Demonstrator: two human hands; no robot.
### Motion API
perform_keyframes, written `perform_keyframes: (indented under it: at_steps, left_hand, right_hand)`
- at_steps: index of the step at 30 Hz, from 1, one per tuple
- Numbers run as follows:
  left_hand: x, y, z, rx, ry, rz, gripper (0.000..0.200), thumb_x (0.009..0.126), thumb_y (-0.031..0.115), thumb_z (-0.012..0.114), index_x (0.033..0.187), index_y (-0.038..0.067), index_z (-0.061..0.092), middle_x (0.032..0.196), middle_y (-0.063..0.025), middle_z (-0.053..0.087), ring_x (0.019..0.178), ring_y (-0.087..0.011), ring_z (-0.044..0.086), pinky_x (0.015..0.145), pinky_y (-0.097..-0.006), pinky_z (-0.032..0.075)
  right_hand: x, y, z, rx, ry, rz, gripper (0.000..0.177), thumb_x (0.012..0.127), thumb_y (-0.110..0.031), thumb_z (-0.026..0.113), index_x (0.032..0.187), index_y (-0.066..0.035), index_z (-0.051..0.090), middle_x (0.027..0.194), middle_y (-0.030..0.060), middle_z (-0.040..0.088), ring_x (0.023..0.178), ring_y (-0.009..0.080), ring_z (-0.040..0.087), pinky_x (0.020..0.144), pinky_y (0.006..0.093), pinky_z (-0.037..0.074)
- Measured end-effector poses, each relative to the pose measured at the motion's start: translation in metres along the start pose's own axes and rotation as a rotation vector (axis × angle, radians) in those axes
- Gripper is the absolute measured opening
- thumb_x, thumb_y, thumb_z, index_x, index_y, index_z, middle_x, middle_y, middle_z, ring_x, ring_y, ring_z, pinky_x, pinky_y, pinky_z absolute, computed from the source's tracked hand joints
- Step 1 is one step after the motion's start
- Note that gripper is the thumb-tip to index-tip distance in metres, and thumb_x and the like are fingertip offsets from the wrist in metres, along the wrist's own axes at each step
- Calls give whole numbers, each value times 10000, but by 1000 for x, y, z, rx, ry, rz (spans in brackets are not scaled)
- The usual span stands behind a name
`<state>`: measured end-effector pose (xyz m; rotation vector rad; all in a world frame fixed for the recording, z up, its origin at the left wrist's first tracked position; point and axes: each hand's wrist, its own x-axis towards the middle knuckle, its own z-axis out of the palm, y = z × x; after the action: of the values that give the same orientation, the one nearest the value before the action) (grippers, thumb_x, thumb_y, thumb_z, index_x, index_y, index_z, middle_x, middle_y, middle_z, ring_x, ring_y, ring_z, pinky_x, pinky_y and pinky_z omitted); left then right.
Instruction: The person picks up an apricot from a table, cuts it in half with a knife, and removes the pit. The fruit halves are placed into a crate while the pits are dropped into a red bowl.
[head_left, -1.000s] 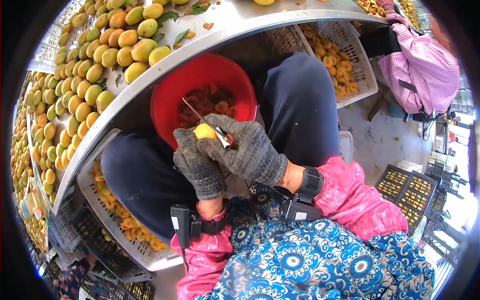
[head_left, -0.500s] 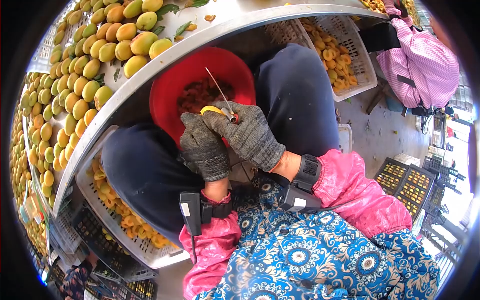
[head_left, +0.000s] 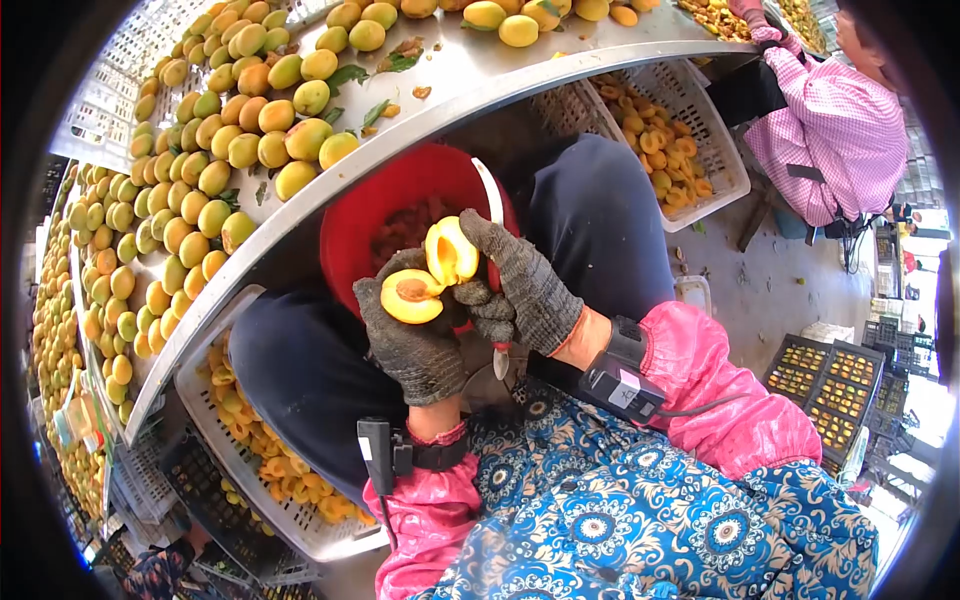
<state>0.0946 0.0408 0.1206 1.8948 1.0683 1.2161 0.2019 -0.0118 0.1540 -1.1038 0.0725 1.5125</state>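
My left hand, in a grey knit glove, is closed around an apricot half with the brown pit in it. Beside it, cut face showing, is a second apricot half, pinched by the thumb and fingers of my right hand. That gloved hand also grips a knife with a red handle; its blade points up and a small metal tip sticks out below the fist. Both hands are over the near edge of a red bucket, which has reddish-brown bits inside.
A metal-edged table holds many whole apricots and some leaves. White crates of halved apricots stand at the left and right. A co-worker in a pink checked top sits at the right. Dark trays lie beyond.
The apricot, earlier mostly hidden between my gloves, is now parted into two halves with the pit exposed. The knife has turned more upright. The view has shifted, showing more of the table.
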Motion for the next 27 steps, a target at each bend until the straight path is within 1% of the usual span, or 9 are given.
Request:
perform_keyframes:
  at_steps: [2, 6, 14, 16, 18, 19, 20, 24, 27]
  left_hand:
    - [1, -7, -4, -1109, 116, -1053, 503, 970, 452, 356, 1048, 26, 613, 795, -68, 636, 653, -191, 593, 515, -298, 484]
    - [0, -8, -20, -1364, -237, -1074, 617, 948, 591, 328, 944, 49, 622, 673, -59, 558, 473, -187, 462, 395, -268, 358]
    - [5, 15, -41, -1100, -79, -1079, 614, 937, 622, 359, 939, 62, 611, 744, -96, 582, 506, -203, 482, 453, -298, 418]
    - [1, 11, -48, -1368, -273, -1037, 620, 934, 623, 369, 1002, 50, 596, 849, -130, 604, 508, -198, 475, 449, -295, 410]
    - [-2, 10, -53, -1453, -290, -1035, 632, 930, 623, 382, 1075, 41, 582, 944, -156, 611, 505, -195, 467, 445, -294, 401]
    - [-5, 14, -54, -1507, -300, -1037, 645, 925, 629, 388, 1089, 35, 583, 951, -159, 614, 504, -196, 465, 443, -292, 397]
    - [-6, 17, -55, -1562, -313, -1039, 659, 919, 634, 395, 1103, 30, 584, 957, -162, 617, 503, -197, 463, 441, -290, 392]
    - [-11, 37, -59, -1542, -187, -1142, 689, 903, 648, 424, 1172, 27, 554, 992, -175, 615, 506, -191, 460, 421, -288, 381]
    - [-14, 43, -66, -1560, -195, -1113, 593, 932, 583, 430, 1122, 35, 554, 975, -166, 614, 511, -180, 468, 423, -278, 385]
  right_hand:
    - [5, 4, -8, 23, -54, -3, 523, 889, -602, 530, 830, -83, 557, 512, 11, 468, 296, 118, 376, 260, 252, 297]
    - [-2, -4, -8, 91, -138, 58, 552, 874, -642, 516, 799, -96, 537, 521, 10, 471, 294, 118, 370, 258, 249, 321]
    - [-17, -8, 0, -229, 60, -46, 572, 879, -650, 508, 778, -91, 576, 529, -7, 470, 342, 91, 380, 313, 228, 295]
    - [-19, -9, 5, -224, 69, -98, 577, 882, -644, 509, 783, -81, 588, 534, -5, 481, 346, 87, 392, 314, 230, 306]
    - [-20, -9, 0, -241, 51, -101, 581, 889, -638, 503, 800, -72, 597, 535, -5, 485, 344, 87, 386, 313, 228, 301]
    - [-17, -8, -10, -197, -34, -87, 519, 877, -591, 570, 880, -79, 657, 634, 10, 596, 438, 92, 527, 361, 210, 410]
    - [-18, -9, -12, -197, -46, -91, 519, 877, -591, 570, 880, -79, 657, 634, 10, 596, 438, 92, 527, 361, 210, 410]
    - [-23, -10, -5, -175, -165, -95, 523, 905, -587, 521, 870, -80, 645, 576, 16, 569, 391, 99, 504, 317, 211, 371]
    - [-26, -12, -4, -69, -145, -12, 516, 891, -631, 508, 877, -121, 588, 510, -31, 422, 342, 80, 326, 323, 221, 241]
